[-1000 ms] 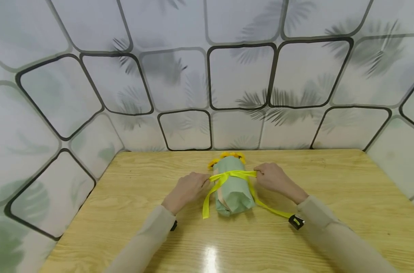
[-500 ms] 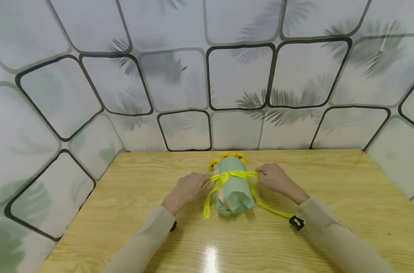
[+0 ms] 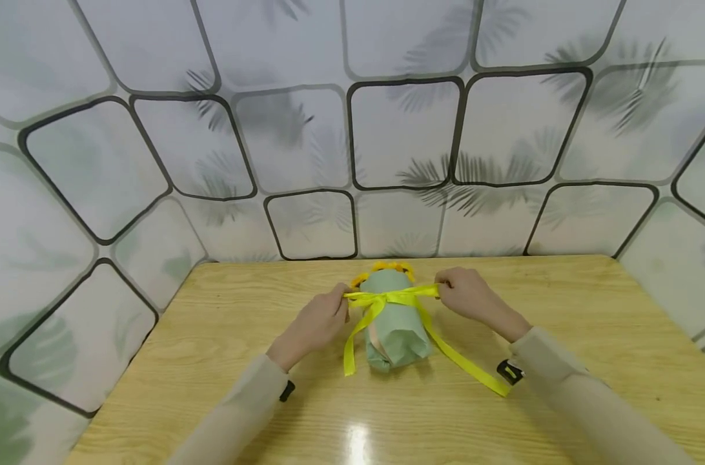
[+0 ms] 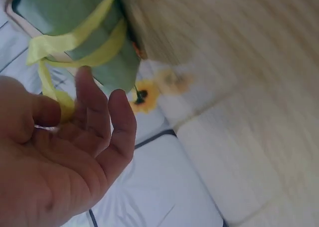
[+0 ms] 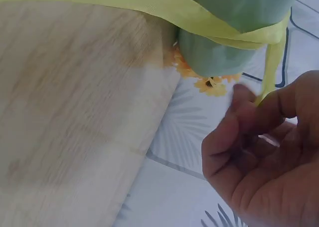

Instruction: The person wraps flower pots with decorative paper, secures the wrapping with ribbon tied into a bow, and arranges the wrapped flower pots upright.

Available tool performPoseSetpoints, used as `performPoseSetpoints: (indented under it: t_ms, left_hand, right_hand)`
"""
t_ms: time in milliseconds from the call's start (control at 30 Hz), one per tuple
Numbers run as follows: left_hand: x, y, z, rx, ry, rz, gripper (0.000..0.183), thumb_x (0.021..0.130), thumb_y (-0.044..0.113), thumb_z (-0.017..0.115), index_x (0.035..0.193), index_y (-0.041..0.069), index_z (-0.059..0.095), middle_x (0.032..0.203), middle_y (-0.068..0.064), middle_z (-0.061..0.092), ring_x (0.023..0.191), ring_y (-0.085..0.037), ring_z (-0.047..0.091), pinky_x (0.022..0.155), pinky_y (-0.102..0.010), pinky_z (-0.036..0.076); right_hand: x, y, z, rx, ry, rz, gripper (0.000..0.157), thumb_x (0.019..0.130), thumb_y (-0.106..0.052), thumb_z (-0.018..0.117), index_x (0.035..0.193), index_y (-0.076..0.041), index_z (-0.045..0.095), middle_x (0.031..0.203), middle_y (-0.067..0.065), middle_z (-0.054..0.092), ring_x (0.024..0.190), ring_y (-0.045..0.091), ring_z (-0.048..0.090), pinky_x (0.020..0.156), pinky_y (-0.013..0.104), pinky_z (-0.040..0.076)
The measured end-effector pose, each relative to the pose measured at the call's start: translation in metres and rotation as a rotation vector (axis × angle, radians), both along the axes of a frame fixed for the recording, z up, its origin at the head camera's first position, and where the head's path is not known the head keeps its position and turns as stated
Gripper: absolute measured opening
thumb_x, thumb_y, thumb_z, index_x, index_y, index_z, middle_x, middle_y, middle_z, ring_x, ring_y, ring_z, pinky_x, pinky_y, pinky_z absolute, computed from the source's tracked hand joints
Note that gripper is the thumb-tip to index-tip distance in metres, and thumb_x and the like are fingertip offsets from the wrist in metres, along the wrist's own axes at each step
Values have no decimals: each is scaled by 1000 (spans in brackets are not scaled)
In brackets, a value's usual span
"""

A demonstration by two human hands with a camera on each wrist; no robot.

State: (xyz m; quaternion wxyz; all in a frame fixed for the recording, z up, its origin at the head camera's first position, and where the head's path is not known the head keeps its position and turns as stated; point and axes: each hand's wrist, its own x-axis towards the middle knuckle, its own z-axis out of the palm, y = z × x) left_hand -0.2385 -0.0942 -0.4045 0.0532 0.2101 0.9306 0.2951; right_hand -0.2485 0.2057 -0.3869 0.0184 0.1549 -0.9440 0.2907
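Observation:
A bouquet wrapped in pale green paper (image 3: 400, 329) lies on the table, its yellow sunflowers (image 3: 392, 266) showing at the far end. Round its middle runs a yellow ribbon (image 3: 407, 297), knotted at the front. On the bouquet's left, my left hand (image 3: 314, 323) pinches one ribbon loop between thumb and index finger; in the left wrist view the other fingers of that hand (image 4: 75, 152) are loosely bent. At the right side, my right hand (image 3: 471, 298) pinches the other ribbon part, seen taut in the right wrist view beside the hand (image 5: 264, 152). Two loose tails hang toward the near side.
The bouquet rests on a light wooden table (image 3: 242, 336). Behind and beside it stands a wall covering (image 3: 312, 148) with dark-outlined squares and leaf prints. Each wrist bears a dark strapped device, the right one (image 3: 509, 372) near a ribbon tail.
My left hand has shifted slightly left and up, drawing its loop outward. The right ribbon tail has swung off the wrist device and now lies nearer the front. The view has tilted slightly.

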Motion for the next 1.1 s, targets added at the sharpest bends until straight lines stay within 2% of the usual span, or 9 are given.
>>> performPoseSetpoints:
  t_ms: [167,233,367,500,633,800,967,1067,1100]
  left_hand:
    - [6,-8,-3,261,-262,33,58,110,41,43,154,4,36,107,-6,74,86,-14,70,79,-34,59]
    - [10,-14,-5,314,-358,8,65,107,40,54,155,2,33,114,-11,73,92,-17,72,81,-37,60]
    - [14,-22,-10,357,-452,-57,64,100,27,68,150,-1,40,114,-12,73,90,-17,70,76,-34,59]
    - [19,-27,-9,337,-452,-62,53,96,24,73,140,3,53,103,-8,72,80,-17,66,70,-30,56]
    - [19,-30,-6,287,-410,-84,38,96,25,73,127,7,62,97,-7,69,80,-17,64,67,-31,55]
    - [10,-30,-8,274,-400,-119,34,104,34,62,123,7,68,99,-8,73,85,-19,68,71,-33,58]
    - [-2,-24,-12,344,-411,-31,53,104,50,54,122,2,70,114,-12,76,100,-21,73,86,-35,61]
    - [-3,-12,-9,409,-482,29,63,102,54,56,128,-2,65,125,-16,72,113,-27,71,96,-39,59]
    - [-2,-8,-7,422,-502,41,60,102,55,57,120,-1,67,117,-12,74,107,-24,72,93,-38,60]
  right_hand:
    - [18,10,9,-60,-95,-107,41,101,-18,47,135,3,55,102,21,71,55,16,52,50,30,41]
    - [26,14,10,-56,-137,-93,42,103,-25,52,134,3,55,106,21,72,59,18,60,51,31,47]
    - [40,22,3,-8,-282,59,43,100,-28,66,126,5,62,95,12,71,63,18,65,53,31,52]
    - [45,22,-12,32,-348,158,32,91,-21,77,114,0,69,86,4,68,60,14,61,54,29,53]
    - [41,26,-22,121,-228,161,7,85,-9,78,90,-11,72,78,0,65,64,11,56,57,27,48]
    - [27,41,-25,217,-90,75,10,87,-1,68,86,-10,71,76,2,64,63,14,53,57,30,45]
    - [18,39,-17,113,25,7,14,96,-12,65,101,-3,73,86,6,71,74,16,62,66,37,53]
    - [18,24,-8,-34,-43,-14,29,103,-29,60,112,-4,73,97,8,74,85,20,68,75,39,57]
    - [19,17,-6,-74,-97,-25,37,104,-36,59,115,-4,72,100,8,75,89,20,69,77,39,57]
